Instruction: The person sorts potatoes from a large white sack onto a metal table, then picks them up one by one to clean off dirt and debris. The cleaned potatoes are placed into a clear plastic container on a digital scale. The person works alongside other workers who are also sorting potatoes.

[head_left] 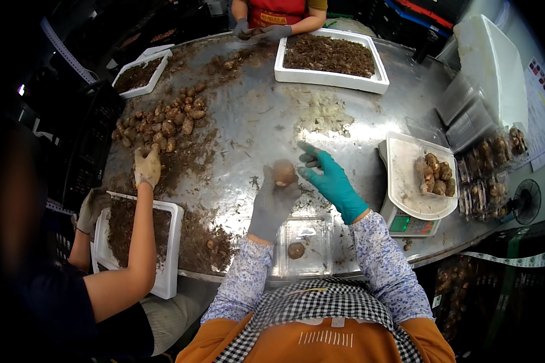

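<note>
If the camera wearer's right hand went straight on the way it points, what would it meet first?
Probably the brown tuber in the gray-gloved left hand, just left of the teal-gloved right hand; their depth gap is unclear.

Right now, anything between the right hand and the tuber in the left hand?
Nothing visible. The right hand is open, its thumb close to the tuber; the left hand holds it from the near side.
</note>
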### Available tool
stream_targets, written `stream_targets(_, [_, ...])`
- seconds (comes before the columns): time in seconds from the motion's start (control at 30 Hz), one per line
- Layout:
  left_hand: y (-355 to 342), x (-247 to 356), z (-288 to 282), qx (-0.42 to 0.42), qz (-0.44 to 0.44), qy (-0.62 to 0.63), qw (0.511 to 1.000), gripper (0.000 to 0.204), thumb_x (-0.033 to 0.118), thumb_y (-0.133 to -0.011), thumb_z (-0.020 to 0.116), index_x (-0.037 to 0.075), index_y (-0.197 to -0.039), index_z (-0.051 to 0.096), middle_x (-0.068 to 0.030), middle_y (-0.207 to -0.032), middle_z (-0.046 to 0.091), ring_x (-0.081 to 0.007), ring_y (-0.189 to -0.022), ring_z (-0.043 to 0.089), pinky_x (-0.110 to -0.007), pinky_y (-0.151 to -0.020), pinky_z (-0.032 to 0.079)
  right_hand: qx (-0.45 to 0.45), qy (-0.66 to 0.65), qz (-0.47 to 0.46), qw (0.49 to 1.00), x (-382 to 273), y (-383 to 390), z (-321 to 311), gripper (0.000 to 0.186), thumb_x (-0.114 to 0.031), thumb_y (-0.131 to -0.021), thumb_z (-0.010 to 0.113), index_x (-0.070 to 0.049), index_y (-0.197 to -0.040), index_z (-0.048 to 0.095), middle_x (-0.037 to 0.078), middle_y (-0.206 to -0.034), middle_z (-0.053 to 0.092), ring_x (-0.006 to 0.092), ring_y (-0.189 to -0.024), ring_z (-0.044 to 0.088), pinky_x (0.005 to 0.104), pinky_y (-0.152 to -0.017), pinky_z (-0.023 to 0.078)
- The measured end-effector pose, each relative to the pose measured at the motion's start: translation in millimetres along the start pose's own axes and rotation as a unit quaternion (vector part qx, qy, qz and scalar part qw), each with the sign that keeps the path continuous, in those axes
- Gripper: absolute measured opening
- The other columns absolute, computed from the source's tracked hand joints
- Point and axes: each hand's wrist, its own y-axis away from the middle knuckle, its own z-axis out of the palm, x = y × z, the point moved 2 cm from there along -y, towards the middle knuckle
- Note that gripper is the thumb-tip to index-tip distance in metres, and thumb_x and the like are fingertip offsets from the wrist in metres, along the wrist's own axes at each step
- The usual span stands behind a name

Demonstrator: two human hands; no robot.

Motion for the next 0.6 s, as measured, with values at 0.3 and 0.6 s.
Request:
stream_targets(0.3, [15,0,9,-0.078,0.031,-0.126,0.988,0.036,0.04,-0.094,0.055,0.004,-0.1,0.056,-0.0008,-0.086,0.045,-0.014,-0.076,0.044,-0.029,-0.067,0.041,0.071,0.068,0.037,0.994,18,1,0,0.015,-0.008,-0.082,0.066,-0.005,-0.097,0.066,0.002,-0.08,0.063,0.0117,-0.078,0.058,0.0268,-0.069,0.047])
stream_targets(0.6, [20,-11,25,-0.048,0.02,-0.121,0.991,0.038,0.041,-0.095,0.052,0.008,-0.114,0.057,-0.0025,-0.097,0.053,-0.0174,-0.087,0.052,-0.035,-0.076,0.045,-0.045,0.004,-0.018,0.999,-32,9,11,0.018,-0.006,-0.075,0.068,-0.006,-0.093,0.065,0.005,-0.096,0.051,0.0164,-0.088,0.053,0.029,-0.074,0.046])
